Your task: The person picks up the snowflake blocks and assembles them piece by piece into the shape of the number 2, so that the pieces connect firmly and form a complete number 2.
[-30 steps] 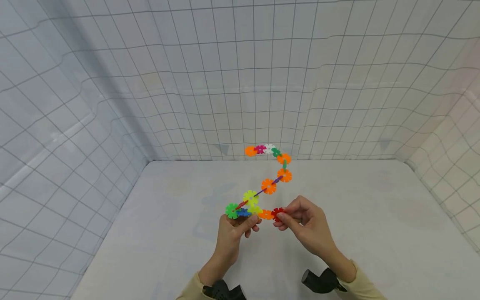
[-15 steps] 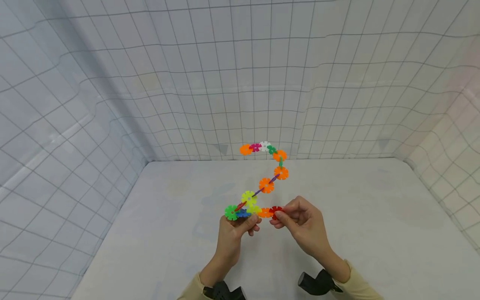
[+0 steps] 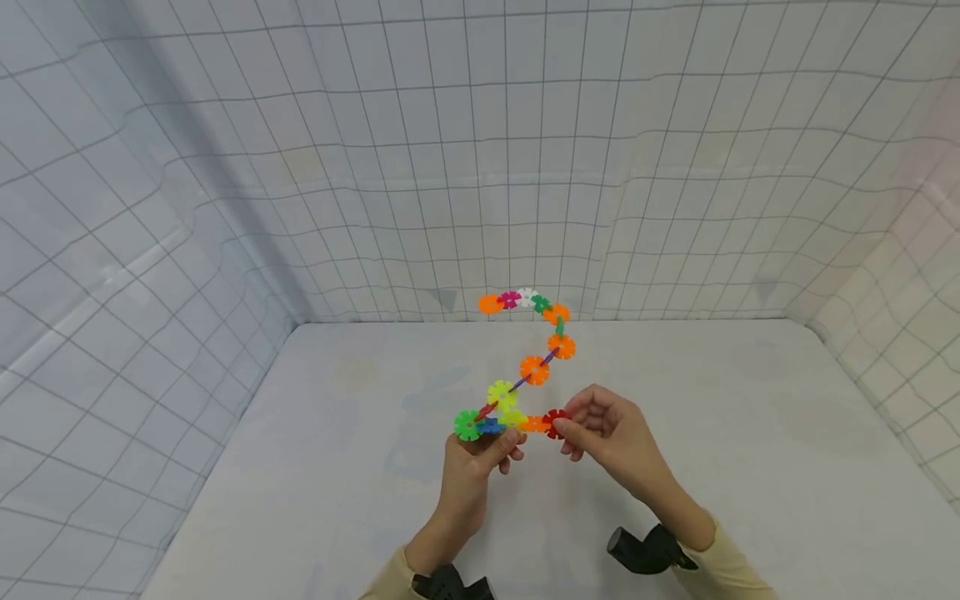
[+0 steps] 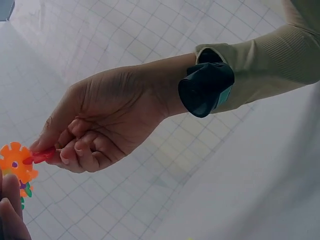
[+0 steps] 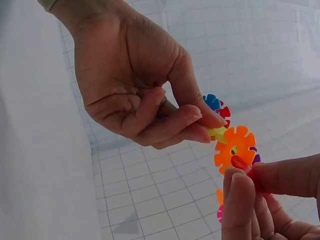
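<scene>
A curved chain of notched, flower-shaped plastic discs (image 3: 535, 370) is held up in the head view, in orange, green, purple, yellow, blue, red, pink and white. My left hand (image 3: 467, 479) pinches a yellow disc (image 3: 512, 418) near the chain's lower end, beside a blue one. At the end of that row, my right hand (image 3: 618, 437) holds a red disc (image 3: 555, 423) between thumb and fingers. The red disc meets an orange disc (image 5: 235, 148), seen face-on in the right wrist view; its slot fit is partly hidden by my fingertips.
A white table surface (image 3: 360, 500) lies below both hands. Behind it rises a white wall with a dark grid (image 3: 450, 192), and similar gridded sides stand left and right. Each wrist wears a black camera (image 3: 648, 550).
Both hands keep their grips on the chain. The chain's far end has drifted slightly left since a second ago. My right hand's lower fingers have shifted a little beneath the red disc.
</scene>
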Available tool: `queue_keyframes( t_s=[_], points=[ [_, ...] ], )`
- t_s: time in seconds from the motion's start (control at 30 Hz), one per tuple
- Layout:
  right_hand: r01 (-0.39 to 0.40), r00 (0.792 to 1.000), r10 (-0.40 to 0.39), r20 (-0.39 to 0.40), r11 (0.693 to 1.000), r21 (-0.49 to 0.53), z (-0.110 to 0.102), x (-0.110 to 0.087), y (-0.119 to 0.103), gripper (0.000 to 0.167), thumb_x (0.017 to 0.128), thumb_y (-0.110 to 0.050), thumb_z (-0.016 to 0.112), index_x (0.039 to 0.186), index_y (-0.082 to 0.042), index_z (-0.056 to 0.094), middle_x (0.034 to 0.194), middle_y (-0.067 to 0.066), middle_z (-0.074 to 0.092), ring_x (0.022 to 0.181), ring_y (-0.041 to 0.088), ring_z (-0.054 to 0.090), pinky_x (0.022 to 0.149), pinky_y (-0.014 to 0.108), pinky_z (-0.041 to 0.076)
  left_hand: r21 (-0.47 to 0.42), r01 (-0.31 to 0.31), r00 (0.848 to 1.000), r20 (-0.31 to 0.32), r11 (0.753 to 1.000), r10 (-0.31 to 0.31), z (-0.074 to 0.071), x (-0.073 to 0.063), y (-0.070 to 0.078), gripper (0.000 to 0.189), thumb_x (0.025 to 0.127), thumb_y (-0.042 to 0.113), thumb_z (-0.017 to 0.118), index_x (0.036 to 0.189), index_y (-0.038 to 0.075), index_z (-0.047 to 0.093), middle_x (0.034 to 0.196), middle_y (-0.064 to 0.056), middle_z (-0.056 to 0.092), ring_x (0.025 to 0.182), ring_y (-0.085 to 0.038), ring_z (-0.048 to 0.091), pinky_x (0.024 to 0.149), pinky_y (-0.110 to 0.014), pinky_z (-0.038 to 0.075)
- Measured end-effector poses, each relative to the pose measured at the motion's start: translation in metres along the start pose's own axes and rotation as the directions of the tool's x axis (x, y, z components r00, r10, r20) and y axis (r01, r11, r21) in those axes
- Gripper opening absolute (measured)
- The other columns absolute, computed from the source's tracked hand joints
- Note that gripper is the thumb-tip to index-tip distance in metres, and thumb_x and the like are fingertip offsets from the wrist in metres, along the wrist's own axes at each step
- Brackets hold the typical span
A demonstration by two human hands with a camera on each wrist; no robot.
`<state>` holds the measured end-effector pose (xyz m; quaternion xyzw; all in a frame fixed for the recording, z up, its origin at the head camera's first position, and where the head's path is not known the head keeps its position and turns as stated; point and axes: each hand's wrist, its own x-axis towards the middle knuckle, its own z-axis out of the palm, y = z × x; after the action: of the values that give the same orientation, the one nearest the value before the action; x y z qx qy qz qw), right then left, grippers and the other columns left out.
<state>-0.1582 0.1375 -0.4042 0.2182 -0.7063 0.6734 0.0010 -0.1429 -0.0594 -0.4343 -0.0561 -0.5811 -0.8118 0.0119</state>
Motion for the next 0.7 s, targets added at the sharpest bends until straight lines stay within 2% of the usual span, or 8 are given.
queue_keyframes(
  t_s=[0.13,0.3,0.37,0.57,0.7],
  points=[
    [-0.019,1.000,0.019,0.016,1.000,-0.012,0.000,0.001,0.000,0.016,0.087,-0.005,0.068,0.093,0.004,0.056,0.077,0.013,0.065,0.059,0.026,0.061,0.053,0.034,0.054,-0.014,0.034,0.999,-0.016,0.999,-0.034,0.003,-0.001,-0.003,0.013,0.089,0.012,0.067,0.091,0.000,0.065,0.079,-0.007,0.068,0.062,-0.014,0.060,0.053,-0.021,0.044],
    [0.048,0.999,-0.048,-0.007,0.999,-0.002,0.001,-0.001,0.001,0.011,0.087,0.000,0.066,0.092,0.005,0.057,0.078,0.014,0.065,0.058,0.022,0.062,0.053,0.032,0.054,-0.030,0.122,0.992,-0.009,0.992,-0.123,0.008,-0.003,-0.007,0.021,0.091,0.018,0.065,0.095,-0.003,0.062,0.081,-0.005,0.067,0.065,-0.012,0.062,0.054,-0.019,0.044],
    [0.074,0.997,-0.074,-0.015,0.997,0.006,0.001,-0.001,0.002,0.010,0.087,0.002,0.065,0.091,0.005,0.056,0.078,0.016,0.066,0.059,0.021,0.063,0.053,0.031,0.054,-0.042,0.137,0.990,-0.012,0.990,-0.137,0.009,-0.003,-0.008,0.022,0.092,0.018,0.064,0.097,-0.003,0.061,0.081,-0.004,0.067,0.066,-0.012,0.062,0.054,-0.019,0.044],
    [0.152,0.988,-0.152,-0.033,0.988,-0.001,0.001,-0.002,0.004,0.008,0.087,0.007,0.063,0.090,0.004,0.057,0.077,0.013,0.066,0.059,0.019,0.063,0.051,0.030,0.053,-0.078,0.143,0.990,-0.009,0.987,-0.144,0.009,-0.003,-0.009,0.020,0.092,0.017,0.064,0.100,0.000,0.061,0.082,-0.005,0.067,0.068,-0.013,0.064,0.055,-0.020,0.046],
    [0.185,0.982,-0.187,-0.037,0.982,-0.039,0.004,-0.001,0.008,0.011,0.086,0.010,0.063,0.091,0.001,0.058,0.076,0.007,0.067,0.059,0.018,0.062,0.047,0.029,0.050,-0.033,0.124,0.991,0.050,0.992,-0.123,0.010,-0.004,-0.012,0.023,0.090,0.015,0.067,0.104,-0.003,0.063,0.084,-0.007,0.068,0.071,-0.016,0.065,0.057,-0.021,0.047]
  ],
)
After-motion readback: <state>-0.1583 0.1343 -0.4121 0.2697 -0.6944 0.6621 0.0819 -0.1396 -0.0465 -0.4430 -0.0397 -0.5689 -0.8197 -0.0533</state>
